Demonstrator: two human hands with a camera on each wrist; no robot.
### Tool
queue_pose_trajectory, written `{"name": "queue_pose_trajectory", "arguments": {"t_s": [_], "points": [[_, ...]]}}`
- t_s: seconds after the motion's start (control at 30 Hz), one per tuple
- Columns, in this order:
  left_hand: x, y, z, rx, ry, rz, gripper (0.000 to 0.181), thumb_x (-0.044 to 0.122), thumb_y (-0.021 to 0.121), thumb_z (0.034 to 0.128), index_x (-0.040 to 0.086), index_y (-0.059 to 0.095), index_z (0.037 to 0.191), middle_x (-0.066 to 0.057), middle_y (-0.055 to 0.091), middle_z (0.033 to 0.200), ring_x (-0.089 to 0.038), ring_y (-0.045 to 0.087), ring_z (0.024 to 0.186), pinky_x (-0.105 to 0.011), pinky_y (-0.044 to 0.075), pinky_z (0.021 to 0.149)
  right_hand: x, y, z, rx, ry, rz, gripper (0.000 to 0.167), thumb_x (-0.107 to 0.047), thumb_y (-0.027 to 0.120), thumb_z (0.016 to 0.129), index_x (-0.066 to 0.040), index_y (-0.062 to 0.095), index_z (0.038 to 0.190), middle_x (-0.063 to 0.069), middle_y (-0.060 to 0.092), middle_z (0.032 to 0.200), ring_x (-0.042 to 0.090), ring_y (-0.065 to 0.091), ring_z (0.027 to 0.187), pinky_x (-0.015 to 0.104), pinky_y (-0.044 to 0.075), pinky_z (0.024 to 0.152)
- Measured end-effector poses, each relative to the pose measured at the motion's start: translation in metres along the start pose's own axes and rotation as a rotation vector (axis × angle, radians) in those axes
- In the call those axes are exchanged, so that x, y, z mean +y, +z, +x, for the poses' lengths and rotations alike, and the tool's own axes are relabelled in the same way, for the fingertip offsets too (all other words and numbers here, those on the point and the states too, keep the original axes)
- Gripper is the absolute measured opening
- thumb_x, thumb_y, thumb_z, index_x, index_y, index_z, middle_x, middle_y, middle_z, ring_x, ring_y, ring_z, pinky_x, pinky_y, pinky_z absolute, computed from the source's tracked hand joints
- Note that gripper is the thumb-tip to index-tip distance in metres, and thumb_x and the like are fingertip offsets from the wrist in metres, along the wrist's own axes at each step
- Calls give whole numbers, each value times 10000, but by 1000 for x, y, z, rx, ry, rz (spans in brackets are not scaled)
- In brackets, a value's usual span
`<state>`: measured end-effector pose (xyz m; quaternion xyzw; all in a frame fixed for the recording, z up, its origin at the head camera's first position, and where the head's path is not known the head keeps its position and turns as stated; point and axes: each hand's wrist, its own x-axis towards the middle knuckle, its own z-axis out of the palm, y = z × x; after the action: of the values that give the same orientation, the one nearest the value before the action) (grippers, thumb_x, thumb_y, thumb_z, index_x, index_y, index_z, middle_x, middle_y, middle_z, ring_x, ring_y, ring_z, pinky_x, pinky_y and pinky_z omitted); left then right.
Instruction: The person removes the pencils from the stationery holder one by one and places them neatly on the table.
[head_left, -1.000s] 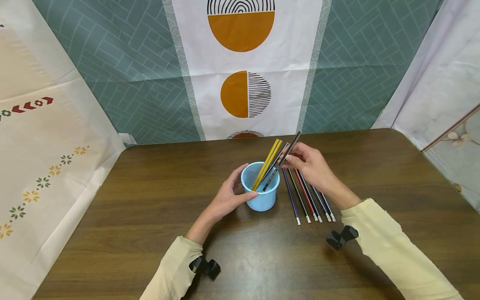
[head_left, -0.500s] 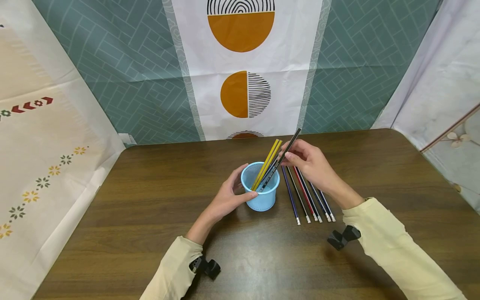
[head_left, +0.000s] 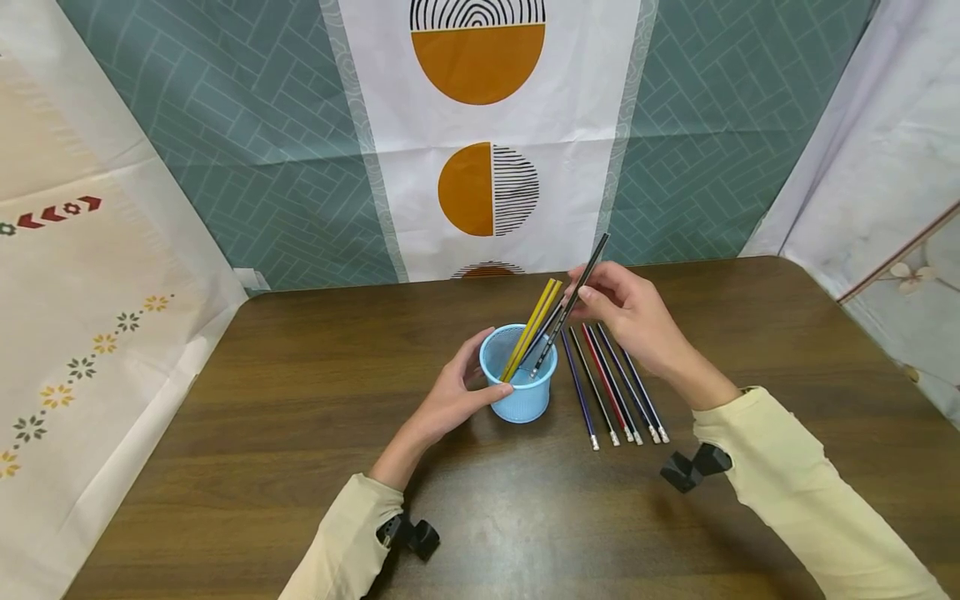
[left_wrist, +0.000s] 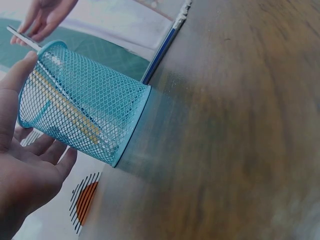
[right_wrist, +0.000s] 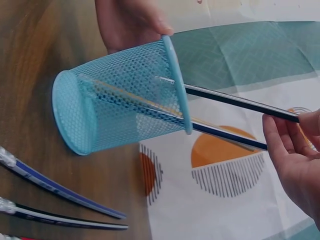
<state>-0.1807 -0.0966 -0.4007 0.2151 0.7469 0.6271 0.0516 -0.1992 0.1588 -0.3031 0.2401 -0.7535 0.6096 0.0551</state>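
A light blue mesh pencil cup (head_left: 521, 406) stands upright on the table, and the left hand (head_left: 459, 393) grips its left side, thumb at the near rim. Between thumb and fingers the right hand (head_left: 636, 321) pinches a dark pencil (head_left: 594, 258) above the cup. That pencil slants, its silvery eraser end inside the rim, clear of the cup's bottom in the right wrist view. Two yellow pencils (head_left: 534, 327) lean in the cup, along with another dark pencil (right_wrist: 227, 133) close to the right fingers. Whether the fingers touch this second one, I cannot tell.
Right of the cup, several pencils (head_left: 596, 392) in blue, black and red lie side by side on the brown wooden table (head_left: 315, 375), eraser ends nearest. Behind the table hangs a patterned cloth (head_left: 420, 175). Each wrist carries a small black camera mount.
The right hand has risen slightly and shifted right, drawing the dark pencil higher, so its eraser end sits nearer the rim. The left hand keeps its grip on the cup.
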Motion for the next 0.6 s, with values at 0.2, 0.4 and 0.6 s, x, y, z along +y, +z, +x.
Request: {"name": "queue_pose_trajectory", "arguments": {"t_s": [0.2,0.4,0.6], "points": [[0,0,-1,3,0,-13,793,98,754,839,105,312,1498,-109,447,1433,-228,417,1312,-445,341,1066,-13,-3,3,14,-16,12,224,18,472,998,130,515,1187,194,590,1037,161,655,895,333,556,769],[-1,1,0,5,-1,-13,795,70,747,839,80,304,1499,-111,444,1437,-224,414,1315,-440,338,1069,-20,-7,6,31,-48,50,219,26,458,998,132,516,1182,136,597,1026,202,648,915,326,558,762],[0,1,0,5,-5,-16,790,76,745,841,95,308,1499,-113,443,1436,-228,415,1314,-444,340,1067,-24,-9,6,52,-80,20,197,27,476,992,128,549,1144,109,612,1064,209,649,897,320,560,749]]}}
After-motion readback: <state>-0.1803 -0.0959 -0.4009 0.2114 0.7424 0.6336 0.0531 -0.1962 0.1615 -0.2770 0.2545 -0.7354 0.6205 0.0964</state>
